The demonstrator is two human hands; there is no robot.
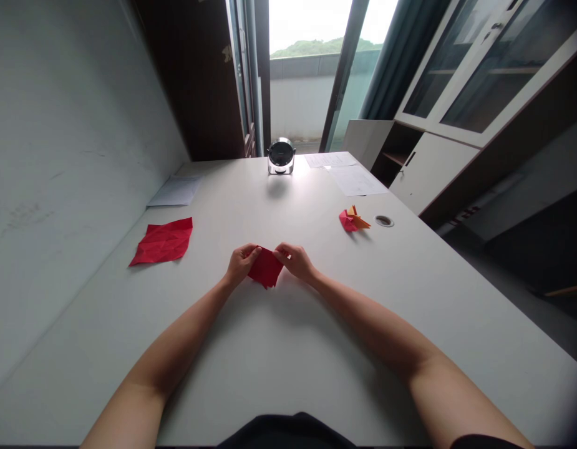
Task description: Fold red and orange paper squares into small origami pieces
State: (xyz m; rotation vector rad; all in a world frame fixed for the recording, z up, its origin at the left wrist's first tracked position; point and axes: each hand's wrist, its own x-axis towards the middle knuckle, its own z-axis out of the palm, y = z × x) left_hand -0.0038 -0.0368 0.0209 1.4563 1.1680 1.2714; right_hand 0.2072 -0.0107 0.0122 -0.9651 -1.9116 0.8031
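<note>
Between my hands is a folded piece of red paper (266, 268), held up a little over the table with its lower edge in uneven points. My left hand (242, 260) pinches its upper left corner, thumb on the near face. At the upper right edge, my right hand (292, 257) grips the paper between thumb and curled fingers. To the left lies a creased, unfolded red sheet (163, 242). Off to the right sits a small folded paper piece in pink and orange (352, 219). The fingers behind the red paper are partly hidden.
A white table (269, 362) spans the view, with a wall along its left. A round black device on a metal stand (281, 156) stands at the far end. Paper sheets (356, 179) lie far right, another stack (176, 190) far left. A ring-edged cable hole (384, 221) is at right.
</note>
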